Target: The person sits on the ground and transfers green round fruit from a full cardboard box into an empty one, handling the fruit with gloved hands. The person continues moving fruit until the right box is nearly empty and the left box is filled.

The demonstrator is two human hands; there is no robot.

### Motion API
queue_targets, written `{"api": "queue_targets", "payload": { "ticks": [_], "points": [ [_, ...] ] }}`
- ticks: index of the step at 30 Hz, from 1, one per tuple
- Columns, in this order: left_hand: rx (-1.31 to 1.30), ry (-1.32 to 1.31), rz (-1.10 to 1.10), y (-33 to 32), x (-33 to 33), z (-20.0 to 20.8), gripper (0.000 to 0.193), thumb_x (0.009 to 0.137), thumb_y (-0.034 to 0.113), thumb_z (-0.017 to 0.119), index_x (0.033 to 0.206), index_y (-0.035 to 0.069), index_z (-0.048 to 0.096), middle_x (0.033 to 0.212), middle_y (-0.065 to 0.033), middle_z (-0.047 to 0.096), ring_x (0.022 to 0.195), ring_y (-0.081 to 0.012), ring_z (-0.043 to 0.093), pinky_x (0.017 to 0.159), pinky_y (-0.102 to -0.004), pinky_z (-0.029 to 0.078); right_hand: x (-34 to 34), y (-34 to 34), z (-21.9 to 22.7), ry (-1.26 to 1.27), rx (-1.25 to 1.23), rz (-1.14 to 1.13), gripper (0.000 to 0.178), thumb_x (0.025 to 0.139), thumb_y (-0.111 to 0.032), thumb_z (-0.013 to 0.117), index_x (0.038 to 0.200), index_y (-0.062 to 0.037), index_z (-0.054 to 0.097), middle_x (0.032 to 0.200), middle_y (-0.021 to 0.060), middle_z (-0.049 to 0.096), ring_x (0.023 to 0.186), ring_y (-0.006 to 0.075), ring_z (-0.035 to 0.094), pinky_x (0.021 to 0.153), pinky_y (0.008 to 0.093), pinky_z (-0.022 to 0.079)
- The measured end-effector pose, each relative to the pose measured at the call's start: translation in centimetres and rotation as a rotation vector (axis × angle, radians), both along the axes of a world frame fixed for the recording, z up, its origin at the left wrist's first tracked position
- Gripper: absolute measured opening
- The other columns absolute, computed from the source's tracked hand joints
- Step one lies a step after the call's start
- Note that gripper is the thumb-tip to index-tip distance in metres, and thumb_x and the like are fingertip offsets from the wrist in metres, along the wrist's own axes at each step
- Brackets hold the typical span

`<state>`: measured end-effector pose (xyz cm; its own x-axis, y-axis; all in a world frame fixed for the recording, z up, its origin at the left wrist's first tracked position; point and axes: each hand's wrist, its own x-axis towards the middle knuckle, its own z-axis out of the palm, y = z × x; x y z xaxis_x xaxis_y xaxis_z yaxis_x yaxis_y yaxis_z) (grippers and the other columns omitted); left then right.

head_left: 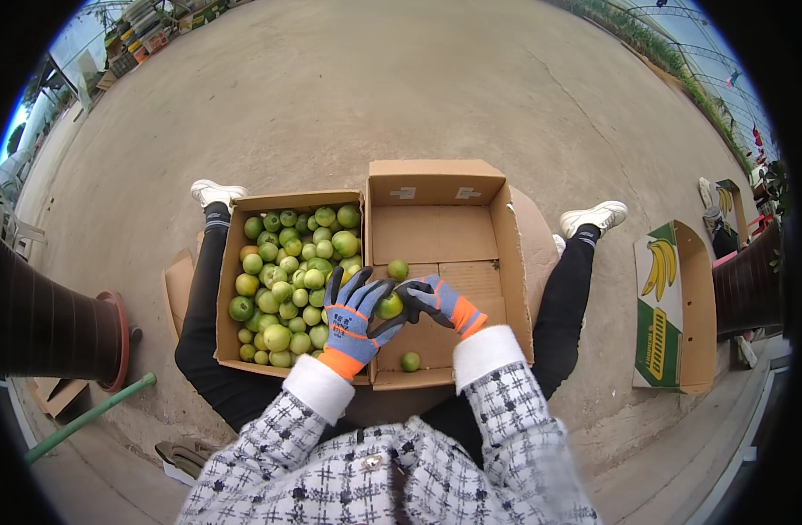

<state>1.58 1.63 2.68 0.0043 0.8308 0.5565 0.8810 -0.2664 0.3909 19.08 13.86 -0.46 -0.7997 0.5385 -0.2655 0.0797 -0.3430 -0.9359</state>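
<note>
Both my hands wear blue-grey work gloves with dark fingertips and orange cuffs. A green tomato [390, 305] is held between them, over the near left part of an open cardboard box [436, 234]. My left hand [352, 317] curls its fingers around the tomato from the left. From the right, the closed fingertips of my right hand [433, 301] press against it; what they pinch is hidden. Two loose green tomatoes lie in this box, one beyond my hands [397, 269] and one nearer me [410, 361]. Beside it on the left, a second cardboard box [228, 302] is full of green tomatoes.
My legs stretch out on either side of the boxes. A large dark pot [60, 306] and a green pole [90, 418] are at the left. To the right stands a printed banana carton [694, 306], near another dark pot [749, 284]. Concrete floor [401, 87] extends ahead.
</note>
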Motion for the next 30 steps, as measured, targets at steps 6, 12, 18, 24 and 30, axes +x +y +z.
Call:
{"api": "queue_targets", "payload": {
  "ticks": [6,12,18,24,30],
  "points": [
    [0.073,-0.021,0.412,0.2,-6.2,-0.8,0.066,0.075,0.034,0.08,0.132,0.01,0.055,0.131,-0.0082,0.059,0.128,-0.0327,0.046,0.113,-0.0506,0.024,-1.5,-0.7,-0.9,-0.855,1.354,-0.206,0.061,0.09,-0.037,0.065,0.145,-0.0211,0.044,0.12,0.01,0.063,0.103,0.0263,0.062,0.089,0.0403,0.047],
    [-0.026,0.13,0.581,0.0,-7.7,-2.6,0.09,0.074,0.044,0.078,0.147,0.01,0.04,0.147,-0.015,0.043,0.133,-0.0383,0.038,0.112,-0.0498,0.025,-3.1,0.5,-3.8,-1.094,1.31,0.046,0.063,0.087,-0.037,0.067,0.142,-0.0173,0.045,0.123,0.0105,0.059,0.113,0.0291,0.057,0.098,0.0408,0.039],
    [-0.029,0.062,0.222,-0.2,-2.8,0.6,0.087,0.073,0.042,0.078,0.145,0.008,0.043,0.145,-0.0159,0.044,0.135,-0.0398,0.035,0.113,-0.0531,0.023,-1.8,0.0,-1.3,-0.09,0.448,-0.294,0.041,0.091,-0.026,0.067,0.125,-0.0055,0.059,0.109,0.0076,0.067,0.1,0.0156,0.062,0.084,0.0322,0.048],
    [0.001,0.021,0.051,0.4,-1.4,0.3,0.07,0.068,0.039,0.079,0.13,0.015,0.057,0.129,-0.0068,0.057,0.128,-0.0347,0.045,0.112,-0.055,0.023,-1.4,-1.6,2.0,0.084,0.049,0.109,0.027,0.091,-0.025,0.065,0.103,-0.0003,0.066,0.083,0.0051,0.066,0.071,0.0095,0.057,0.065,0.024,0.047],
    [0.06,-0.103,0.304,-0.8,-4.9,0.5,0.048,0.078,0.034,0.076,0.119,0.011,0.063,0.129,-0.0076,0.059,0.131,-0.0342,0.044,0.115,-0.0522,0.02,-1.2,-1.1,3.8,-0.66,0.355,0.317,0.052,0.084,-0.057,0.064,0.079,-0.0055,0.069,0.074,0.0036,0.066,0.071,0.014,0.062,0.067,0.0289,0.05]
  ]
}}
